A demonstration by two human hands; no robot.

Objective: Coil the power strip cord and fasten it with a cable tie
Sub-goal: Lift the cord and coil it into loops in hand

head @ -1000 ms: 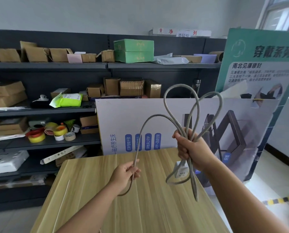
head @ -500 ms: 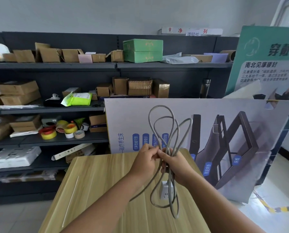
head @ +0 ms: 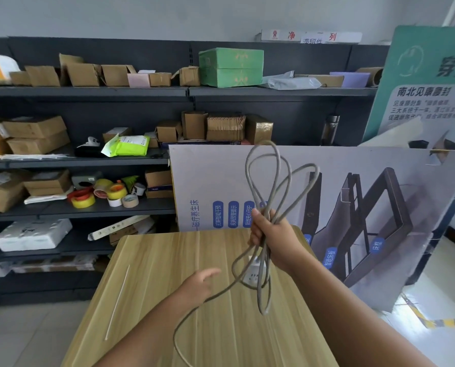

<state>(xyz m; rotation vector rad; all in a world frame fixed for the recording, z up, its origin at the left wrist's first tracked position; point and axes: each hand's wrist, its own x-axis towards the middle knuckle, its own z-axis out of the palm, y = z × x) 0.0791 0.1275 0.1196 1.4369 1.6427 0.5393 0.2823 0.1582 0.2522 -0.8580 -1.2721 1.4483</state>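
Gripping one grey cord [head: 270,181] in a fist, right hand [head: 270,235] is raised above the wooden surface [head: 221,327]; roughly three loops stand above it, and one white power strip [head: 254,274] hangs below. Left hand [head: 198,286]: fingers loose, apart, cord tail passing beside it, contact unclear. One white cable tie [head: 117,300] lies on the surface, left.

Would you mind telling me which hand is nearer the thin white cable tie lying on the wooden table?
Left. The left hand hovers just right of the cable tie; the right hand is raised farther right, gripping the grey cord.
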